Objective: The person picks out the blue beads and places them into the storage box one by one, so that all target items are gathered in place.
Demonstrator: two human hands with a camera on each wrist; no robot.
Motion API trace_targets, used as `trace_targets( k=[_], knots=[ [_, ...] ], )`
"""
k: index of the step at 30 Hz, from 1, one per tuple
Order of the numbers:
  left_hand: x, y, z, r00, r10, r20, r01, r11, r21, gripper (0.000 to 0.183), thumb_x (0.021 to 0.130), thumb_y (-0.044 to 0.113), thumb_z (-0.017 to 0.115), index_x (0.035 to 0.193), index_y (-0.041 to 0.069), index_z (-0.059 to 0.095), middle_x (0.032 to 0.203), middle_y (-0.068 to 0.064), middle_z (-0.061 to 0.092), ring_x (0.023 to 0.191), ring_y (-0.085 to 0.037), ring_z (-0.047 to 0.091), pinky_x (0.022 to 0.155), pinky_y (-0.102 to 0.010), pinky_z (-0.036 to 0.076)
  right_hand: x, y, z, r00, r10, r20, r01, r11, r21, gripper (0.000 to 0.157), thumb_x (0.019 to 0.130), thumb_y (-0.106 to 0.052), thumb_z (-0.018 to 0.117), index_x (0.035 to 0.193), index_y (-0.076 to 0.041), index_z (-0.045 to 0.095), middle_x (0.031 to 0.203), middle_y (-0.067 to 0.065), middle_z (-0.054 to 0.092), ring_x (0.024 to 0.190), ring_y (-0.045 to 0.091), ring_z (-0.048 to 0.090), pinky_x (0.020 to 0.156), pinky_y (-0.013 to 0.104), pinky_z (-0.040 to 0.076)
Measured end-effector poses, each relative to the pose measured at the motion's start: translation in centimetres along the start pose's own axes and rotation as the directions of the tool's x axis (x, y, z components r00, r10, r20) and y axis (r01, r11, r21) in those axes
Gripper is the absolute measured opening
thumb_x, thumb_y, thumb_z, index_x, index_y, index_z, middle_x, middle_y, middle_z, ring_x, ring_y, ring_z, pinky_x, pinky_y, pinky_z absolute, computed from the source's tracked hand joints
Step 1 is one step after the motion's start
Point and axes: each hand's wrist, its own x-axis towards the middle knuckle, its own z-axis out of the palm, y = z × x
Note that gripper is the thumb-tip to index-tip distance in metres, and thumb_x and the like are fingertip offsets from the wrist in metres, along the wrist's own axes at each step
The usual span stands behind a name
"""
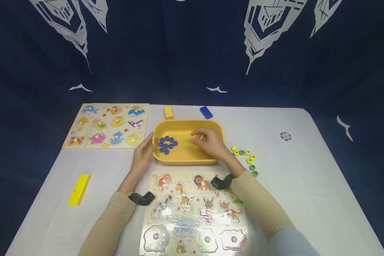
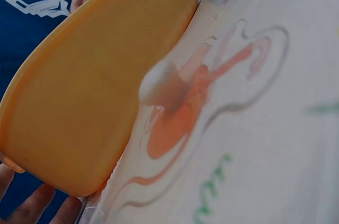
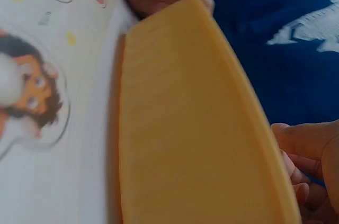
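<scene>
A yellow plastic bin stands in the middle of the table, with several blue beads grouped on the left of its floor. My left hand grips the bin's left end, thumb over the rim. The left wrist view shows its fingers against the end wall. My right hand is over the bin's right half, fingers bent and pointing left. In the right wrist view the wall partly hides those fingers, and I cannot tell whether they hold anything. Yellow and green beads lie right of the bin.
An animal puzzle board lies in front of the bin, a sea-animal board at the back left. A long yellow block lies left. Behind the bin are a yellow block and a blue block. A poker chip lies right.
</scene>
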Motion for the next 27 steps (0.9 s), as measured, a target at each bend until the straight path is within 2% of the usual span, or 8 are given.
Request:
trace_targets(
  k=[7,11,13,16,18,20,23,27],
  knots=[
    [0.0,0.2,-0.3,1.000,0.022,0.003,-0.022,1.000,0.009,0.045,0.090,0.026,0.050,0.134,0.031,0.037,0.135,-0.008,0.042,0.120,-0.028,0.044,0.100,-0.037,0.038,-5.0,1.4,-4.4,0.980,-0.013,-0.201,0.005,0.999,-0.042,0.023,0.079,-0.023,0.067,0.097,-0.009,0.065,0.072,0.000,0.057,0.054,0.013,0.039,0.043,0.020,0.032],
    [0.0,0.2,-0.3,1.000,0.011,-0.002,-0.011,1.000,0.019,0.045,0.090,0.027,0.050,0.133,0.033,0.037,0.135,-0.006,0.041,0.120,-0.026,0.044,0.100,-0.036,0.038,-7.1,3.5,-5.6,0.958,0.020,-0.285,-0.043,0.996,-0.073,0.025,0.078,-0.028,0.067,0.098,-0.013,0.065,0.072,-0.002,0.056,0.053,0.010,0.038,0.039,0.027,0.033],
    [0.0,0.3,-0.3,1.000,0.008,-0.003,-0.008,1.000,0.018,0.045,0.090,0.027,0.050,0.133,0.033,0.037,0.136,-0.006,0.041,0.120,-0.026,0.044,0.100,-0.036,0.038,-7.8,5.3,-5.7,0.951,0.029,-0.309,-0.065,0.992,-0.106,0.026,0.078,-0.032,0.066,0.098,-0.016,0.065,0.072,-0.005,0.055,0.052,0.006,0.035,0.037,0.029,0.032],
    [0.0,0.3,-0.2,1.000,0.000,-0.009,0.000,1.000,0.017,0.045,0.090,0.027,0.050,0.133,0.033,0.038,0.136,-0.004,0.041,0.120,-0.025,0.044,0.100,-0.036,0.038,-8.4,7.8,-5.6,0.945,0.029,-0.326,-0.086,0.983,-0.160,0.027,0.078,-0.035,0.066,0.098,-0.018,0.066,0.072,-0.007,0.054,0.052,0.002,0.033,0.035,0.028,0.031],
    [0.0,0.3,-0.1,1.000,0.002,-0.006,-0.002,1.000,0.010,0.045,0.090,0.025,0.050,0.133,0.032,0.038,0.137,-0.004,0.040,0.120,-0.025,0.044,0.100,-0.036,0.038,-8.6,8.6,-5.6,0.946,0.027,-0.324,-0.094,0.977,-0.192,0.026,0.076,-0.033,0.068,0.096,-0.017,0.066,0.071,-0.007,0.054,0.052,0.003,0.033,0.036,0.024,0.030],
    [0.0,0.3,0.0,1.000,0.001,-0.005,-0.001,1.000,0.007,0.045,0.090,0.024,0.050,0.133,0.032,0.038,0.137,-0.003,0.040,0.120,-0.025,0.044,0.100,-0.035,0.038,-8.8,8.3,-5.7,0.949,0.043,-0.314,-0.108,0.975,-0.192,0.026,0.074,-0.029,0.071,0.094,-0.013,0.067,0.070,-0.004,0.056,0.052,0.007,0.036,0.039,0.025,0.031],
    [-0.1,0.2,0.0,1.000,0.005,-0.002,-0.005,1.000,0.003,0.045,0.090,0.023,0.050,0.132,0.032,0.038,0.137,-0.004,0.041,0.120,-0.026,0.044,0.101,-0.036,0.038,-9.1,7.2,-5.9,0.952,0.114,-0.283,-0.182,0.957,-0.225,0.026,0.071,-0.026,0.073,0.091,-0.010,0.068,0.068,-0.002,0.056,0.053,0.012,0.039,0.042,0.025,0.033],
    [-0.1,0.1,0.2,1.000,0.001,0.000,-0.001,1.000,0.005,0.045,0.090,0.024,0.050,0.133,0.032,0.038,0.136,-0.004,0.041,0.120,-0.026,0.044,0.100,-0.037,0.038,-9.5,6.6,-5.8,0.953,0.199,-0.229,-0.270,0.902,-0.338,0.027,0.070,-0.029,0.074,0.091,-0.012,0.069,0.065,-0.004,0.054,0.055,0.013,0.043,0.048,0.024,0.034]
  ],
)
